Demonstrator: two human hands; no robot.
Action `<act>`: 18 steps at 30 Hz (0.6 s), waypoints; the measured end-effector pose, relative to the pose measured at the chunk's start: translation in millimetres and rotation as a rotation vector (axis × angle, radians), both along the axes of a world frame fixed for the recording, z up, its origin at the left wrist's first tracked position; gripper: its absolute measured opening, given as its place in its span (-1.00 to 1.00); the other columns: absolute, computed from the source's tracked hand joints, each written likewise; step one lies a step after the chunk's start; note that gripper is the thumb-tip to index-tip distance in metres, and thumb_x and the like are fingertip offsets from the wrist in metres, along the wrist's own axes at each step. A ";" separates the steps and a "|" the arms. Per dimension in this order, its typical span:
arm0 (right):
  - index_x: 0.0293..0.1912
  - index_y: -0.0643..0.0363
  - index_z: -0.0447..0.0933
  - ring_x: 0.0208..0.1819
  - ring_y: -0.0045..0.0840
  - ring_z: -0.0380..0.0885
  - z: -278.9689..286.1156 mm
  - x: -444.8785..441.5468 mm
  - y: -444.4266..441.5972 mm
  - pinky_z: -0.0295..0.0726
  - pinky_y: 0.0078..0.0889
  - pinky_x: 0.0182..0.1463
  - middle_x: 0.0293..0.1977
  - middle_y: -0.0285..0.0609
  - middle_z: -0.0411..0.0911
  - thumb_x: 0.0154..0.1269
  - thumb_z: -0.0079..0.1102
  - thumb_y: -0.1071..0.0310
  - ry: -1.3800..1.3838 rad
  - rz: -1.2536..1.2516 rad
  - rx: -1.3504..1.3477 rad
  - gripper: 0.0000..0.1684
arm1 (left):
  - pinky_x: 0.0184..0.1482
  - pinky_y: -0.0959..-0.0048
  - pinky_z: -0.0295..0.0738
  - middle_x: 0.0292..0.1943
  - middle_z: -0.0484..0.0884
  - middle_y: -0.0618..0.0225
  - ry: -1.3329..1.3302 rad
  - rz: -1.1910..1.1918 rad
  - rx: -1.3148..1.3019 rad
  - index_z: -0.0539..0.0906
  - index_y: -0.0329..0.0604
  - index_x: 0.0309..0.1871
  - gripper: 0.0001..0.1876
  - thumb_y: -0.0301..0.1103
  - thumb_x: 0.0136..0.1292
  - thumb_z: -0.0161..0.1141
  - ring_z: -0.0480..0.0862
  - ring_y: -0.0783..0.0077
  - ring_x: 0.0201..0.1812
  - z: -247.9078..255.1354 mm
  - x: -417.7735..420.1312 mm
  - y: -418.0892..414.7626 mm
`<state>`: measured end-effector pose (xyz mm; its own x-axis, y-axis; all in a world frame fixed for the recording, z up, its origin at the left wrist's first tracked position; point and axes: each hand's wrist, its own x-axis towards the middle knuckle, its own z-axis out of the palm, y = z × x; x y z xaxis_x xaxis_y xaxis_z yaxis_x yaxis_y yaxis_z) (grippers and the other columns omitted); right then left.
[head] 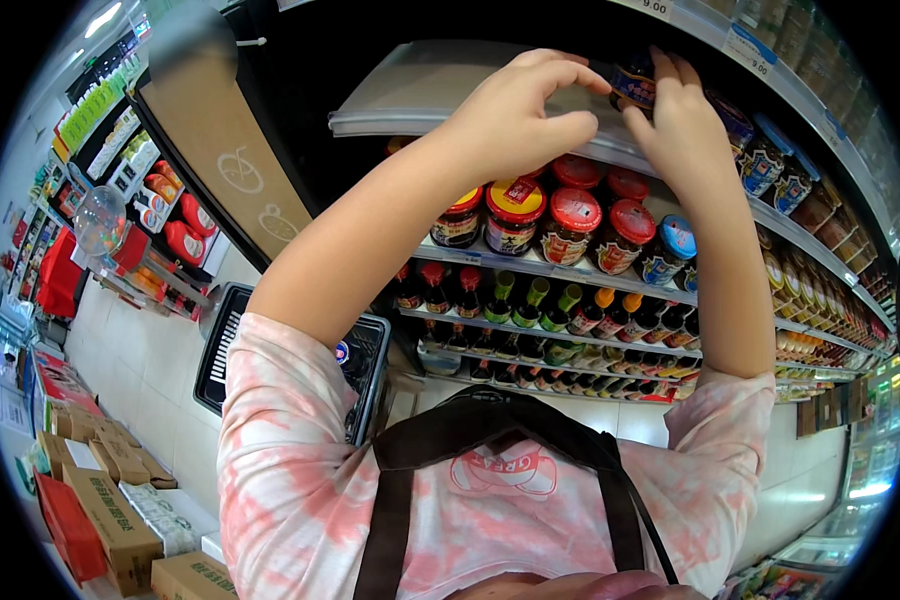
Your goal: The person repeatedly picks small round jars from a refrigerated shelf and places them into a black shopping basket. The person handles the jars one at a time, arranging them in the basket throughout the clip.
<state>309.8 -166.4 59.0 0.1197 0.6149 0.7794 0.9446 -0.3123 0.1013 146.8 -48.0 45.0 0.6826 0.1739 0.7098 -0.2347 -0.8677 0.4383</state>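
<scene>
Both hands are raised over an upper metal shelf (pixel 427 82). My left hand (pixel 532 112) hovers with its thumb and fingers apart, its fingertips close to a dark glass jar (pixel 634 84). At that jar's right side is my right hand (pixel 675 112), fingers extended along it; whether it grips the jar is unclear. More jars with blue lids (pixel 771 139) stand to the right of that hand. On the shelf below are jars with red lids (pixel 574 214), jars with yellow-and-red lids (pixel 515 202) and a blue-lidded jar (pixel 677 238).
Sauce bottles (pixel 529 300) fill the lower shelves. A black plastic basket (pixel 375 330) holding items is at the lower left, beside a tan shelf end panel (pixel 217 135). Cardboard boxes (pixel 109 517) lie on the floor farther left. A price rail (pixel 795 79) runs above the right hand.
</scene>
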 end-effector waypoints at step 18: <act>0.09 0.28 0.37 -0.06 -0.10 0.54 0.8 8.0 16.7 0.49 -0.18 0.03 -0.03 0.18 0.48 0.11 0.17 -0.05 0.178 0.075 0.138 -0.30 | -0.13 0.41 0.51 -0.23 0.61 -0.04 0.038 0.212 -0.249 0.42 -0.40 0.15 -0.30 -0.12 -0.08 0.15 0.63 0.23 -0.19 0.5 24.3 20.0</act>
<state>317.8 -149.7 59.8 0.2205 0.5161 0.8277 0.9648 -0.2399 -0.1075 171.1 -28.0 45.5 0.6374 0.4802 0.6026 -0.0399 -0.7604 0.6482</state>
